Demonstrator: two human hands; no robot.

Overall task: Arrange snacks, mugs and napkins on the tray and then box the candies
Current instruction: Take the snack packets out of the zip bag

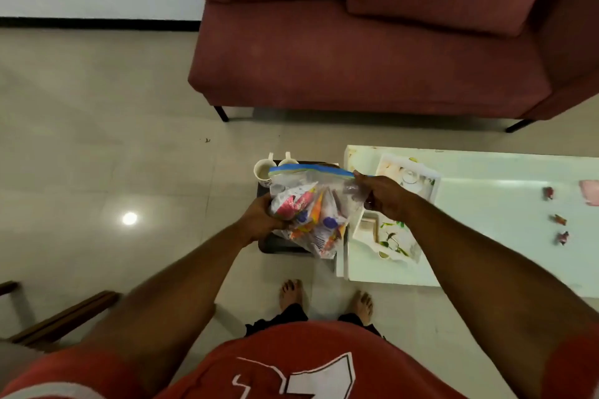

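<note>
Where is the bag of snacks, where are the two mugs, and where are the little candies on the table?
Bag of snacks [316, 204]: head view, on its clear front.
Two mugs [263, 171]: head view, on the left mug's rim.
Candies [560, 220]: head view, on the middle candy of three.

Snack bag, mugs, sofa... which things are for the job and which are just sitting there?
For the job: snack bag held by left hand and right hand; mugs; dark tray; candies; floral box.

Just there: sofa; wooden chair.
</note>
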